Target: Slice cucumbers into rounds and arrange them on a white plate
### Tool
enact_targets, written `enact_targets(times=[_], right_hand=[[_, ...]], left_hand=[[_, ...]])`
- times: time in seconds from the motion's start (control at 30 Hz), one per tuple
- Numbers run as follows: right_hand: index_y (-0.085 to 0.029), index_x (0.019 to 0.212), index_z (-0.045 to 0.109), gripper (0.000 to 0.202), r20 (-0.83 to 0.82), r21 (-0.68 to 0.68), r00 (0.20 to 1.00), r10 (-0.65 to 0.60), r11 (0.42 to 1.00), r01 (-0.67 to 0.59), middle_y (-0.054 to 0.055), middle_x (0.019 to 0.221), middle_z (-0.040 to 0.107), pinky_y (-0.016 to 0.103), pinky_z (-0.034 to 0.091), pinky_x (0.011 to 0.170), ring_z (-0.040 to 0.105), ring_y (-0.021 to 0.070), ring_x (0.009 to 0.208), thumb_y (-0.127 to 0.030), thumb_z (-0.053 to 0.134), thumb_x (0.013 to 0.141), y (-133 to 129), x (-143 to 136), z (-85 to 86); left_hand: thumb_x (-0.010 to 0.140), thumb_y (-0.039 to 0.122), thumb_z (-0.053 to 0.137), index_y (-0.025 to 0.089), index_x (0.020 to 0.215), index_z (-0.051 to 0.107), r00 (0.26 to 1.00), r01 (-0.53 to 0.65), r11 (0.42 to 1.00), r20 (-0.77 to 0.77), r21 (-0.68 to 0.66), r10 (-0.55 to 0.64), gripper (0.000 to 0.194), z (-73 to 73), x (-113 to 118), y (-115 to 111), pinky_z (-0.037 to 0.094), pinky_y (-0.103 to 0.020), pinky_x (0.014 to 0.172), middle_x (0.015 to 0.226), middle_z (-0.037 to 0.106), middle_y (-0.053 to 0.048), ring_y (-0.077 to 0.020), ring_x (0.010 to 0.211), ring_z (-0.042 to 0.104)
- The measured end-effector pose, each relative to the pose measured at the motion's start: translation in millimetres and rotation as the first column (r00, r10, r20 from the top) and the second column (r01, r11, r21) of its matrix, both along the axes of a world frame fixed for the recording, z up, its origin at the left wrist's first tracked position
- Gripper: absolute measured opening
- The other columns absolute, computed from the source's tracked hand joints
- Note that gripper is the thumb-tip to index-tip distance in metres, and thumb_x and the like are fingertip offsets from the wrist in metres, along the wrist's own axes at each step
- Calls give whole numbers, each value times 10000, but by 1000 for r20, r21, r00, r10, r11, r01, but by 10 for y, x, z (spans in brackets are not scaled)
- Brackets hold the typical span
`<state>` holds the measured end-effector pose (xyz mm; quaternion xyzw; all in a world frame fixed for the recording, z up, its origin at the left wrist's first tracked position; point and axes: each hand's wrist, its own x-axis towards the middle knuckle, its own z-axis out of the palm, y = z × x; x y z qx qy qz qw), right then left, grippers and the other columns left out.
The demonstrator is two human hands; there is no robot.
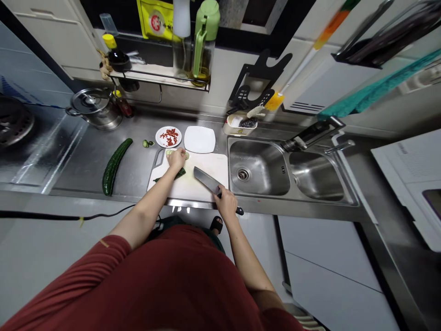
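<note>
My right hand (226,203) is wrapped round the black handle of a kitchen knife (206,179), its broad blade angled over the white cutting board (203,168). At the board's far left part, my left hand (176,158) is closed over pale cucumber slices (187,156), which show at both sides of the fingers. Under my left wrist lies a dark green cucumber piece (180,173), partly hidden by the forearm. A whole cucumber (116,165) rests on the steel counter to the left. Small cucumber ends (146,144) sit beyond the board's handle.
Behind the board are a white plate with chopped red pieces (169,137) and a bare white square plate (200,139). A double sink (258,168) adjoins on the right. A lidded steel pot (94,108) stands at back left, below a shelf with bottles (203,43).
</note>
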<state>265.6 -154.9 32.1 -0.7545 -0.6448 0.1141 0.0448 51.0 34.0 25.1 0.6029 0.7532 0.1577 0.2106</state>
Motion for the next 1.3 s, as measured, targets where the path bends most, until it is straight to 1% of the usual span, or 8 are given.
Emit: enact_targets(times=[0.23,0.37,0.57,0.7,0.83,1.0,1.17,1.3], right_hand=[[-219,1242,540,386,-25,2,1000,-5,1000,5,56,1014,658,275,366,792,575,202,941,-356,518,882,0,-9,-6],[-213,1242,545,389,-38,7,999,0,1000,1,63,1026,658,277,369,795,576,205,947,-360,521,882,8,-21,-7],[-215,1230,558,385,-65,-3,998,-5,1000,5,62,1024,660,276,373,785,585,204,926,-366,529,877,11,-39,-11],[-212,1221,566,374,-77,6,997,-3,1000,3,59,1007,664,272,377,782,587,200,923,-355,527,878,15,-45,-16],[-211,1202,580,361,-79,21,997,-6,1000,8,53,1003,669,273,385,774,594,203,915,-354,532,875,25,-38,-26],[-211,1215,576,372,-82,32,997,-8,999,11,54,1029,670,276,394,776,599,205,921,-354,529,875,48,-33,-48],[-220,1209,578,365,-93,35,996,-5,999,8,54,1032,674,276,400,782,601,200,927,-365,516,880,78,-68,-45],[-218,1224,571,379,-112,20,994,2,1000,0,55,1041,674,273,407,791,605,197,941,-372,511,882,102,-102,-29]], left_hand=[[779,283,570,264,1006,615,993,35,999,-109,12,-33,232,-56,6,47,284,-382,910,912,712,-26,-242,967,598],[791,284,555,264,1023,611,990,62,997,-127,46,-56,239,-87,-7,37,287,-386,904,934,705,-37,-245,977,595],[804,355,551,229,867,666,981,84,996,-179,17,-79,182,-145,-9,77,298,-419,898,973,686,-85,-272,974,590],[813,387,548,229,855,679,983,81,997,-167,15,-78,209,-115,-27,66,309,-422,906,984,683,-88,-267,989,583],[825,386,537,258,906,665,998,36,998,-61,50,-32,198,-62,-136,-63,352,-375,878,972,691,-43,-229,971,589],[860,398,489,266,1002,657,1000,-15,999,16,44,14,257,-40,-341,-364,397,-301,793,1002,694,-30,-200,942,602],[870,434,464,278,998,676,999,34,999,-21,5,-34,293,-34,-460,-637,399,-297,781,1012,696,-25,-204,945,603],[892,454,423,277,1004,689,995,92,996,-42,-4,-92,338,-33,-499,-746,404,-289,770,1046,693,-33,-197,939,604]])
